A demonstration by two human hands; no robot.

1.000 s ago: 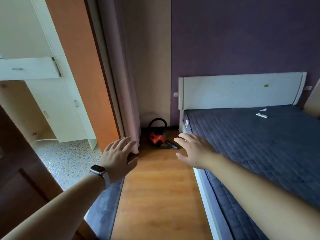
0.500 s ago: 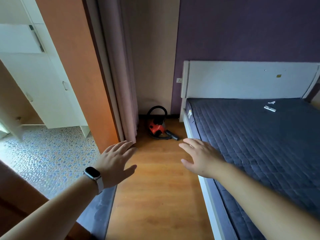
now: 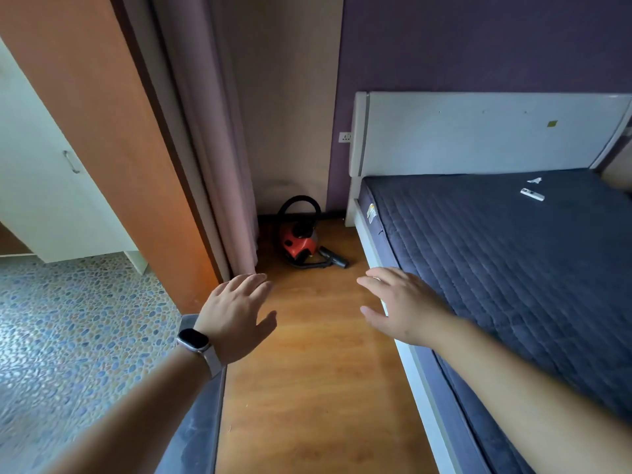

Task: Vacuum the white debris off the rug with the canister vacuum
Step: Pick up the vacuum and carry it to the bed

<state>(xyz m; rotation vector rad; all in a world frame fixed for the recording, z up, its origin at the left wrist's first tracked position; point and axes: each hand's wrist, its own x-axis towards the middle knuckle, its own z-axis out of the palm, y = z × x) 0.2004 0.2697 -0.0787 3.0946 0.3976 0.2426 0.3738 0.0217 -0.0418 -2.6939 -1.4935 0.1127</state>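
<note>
A small red canister vacuum (image 3: 298,243) with a looped black hose (image 3: 297,202) and a black nozzle (image 3: 333,258) sits on the wooden floor in the far corner, between the curtain and the bed. Both my hands are stretched forward, palms down, fingers straight, holding nothing. My left hand (image 3: 236,313), with a watch on its wrist, hovers over the floor's left side. My right hand (image 3: 400,307) hovers by the bed's edge. A strip of dark grey rug (image 3: 195,422) lies at the lower left, partly under my left arm. No white debris shows on it.
A bed with a dark quilted mattress (image 3: 506,268) and white headboard (image 3: 478,131) fills the right side; a white remote (image 3: 532,194) lies on it. A pink curtain (image 3: 219,148) and an orange door panel (image 3: 113,148) stand left. Beyond lies a pebble-patterned floor (image 3: 68,319). A wall socket (image 3: 346,136) is beside the headboard.
The view has moved forward toward the corner, so the vacuum looks nearer and the wardrobe has slid off left. Both hands stay outstretched and empty.
</note>
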